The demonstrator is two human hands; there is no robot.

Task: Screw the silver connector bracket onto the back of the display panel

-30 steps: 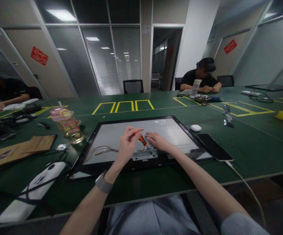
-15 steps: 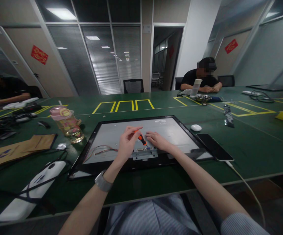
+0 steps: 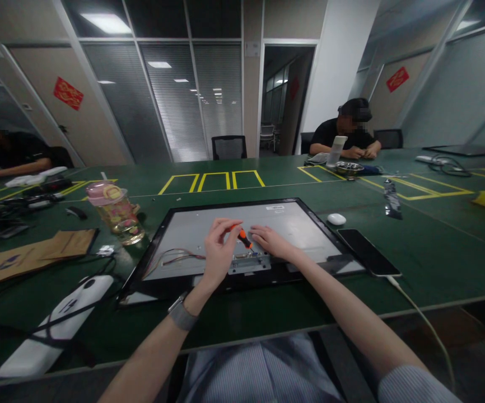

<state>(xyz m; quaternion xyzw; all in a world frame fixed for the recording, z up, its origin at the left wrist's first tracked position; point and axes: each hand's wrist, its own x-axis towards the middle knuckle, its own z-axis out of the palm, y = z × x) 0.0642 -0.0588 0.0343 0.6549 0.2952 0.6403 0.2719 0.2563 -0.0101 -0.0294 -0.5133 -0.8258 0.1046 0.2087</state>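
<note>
Surface point(image 3: 293, 187): green, yellow-taped along its far side; Panel point(image 3: 190, 226): black frame, grey back upward, near centre; Left hand point(image 3: 221, 246): above the panel's middle, watch at the wrist; fingers clamped on the driver's upper end; Right hand point(image 3: 271, 243): just to the right, palm down; fingers outstretched on the panel, no grip shown; Bracket point(image 3: 248, 266): metal, at the panel's near edge; Driver point(image 3: 245, 238): orange and black, between the hands, tilted, tip down toward the bracket; tip contact cannot be told.

Handling, as judged: shaft brought square to whatever it turns; light, even pressure; right fingers best bracing the panel, out of the tip's path.

Around: Far-left person point(image 3: 24, 150); Far-right person point(image 3: 329, 134); Bag point(image 3: 57, 252), brown, left; Strip point(image 3: 80, 299), white, near left; Bottle point(image 3: 119, 215), left, beyond the panel; Phone point(image 3: 368, 252), beside the panel's right edge; Case point(image 3: 336, 219), white, right.

In the way: the left hand, masking part of the bracket; Wires point(image 3: 179, 256), loose on the panel, left.
</note>
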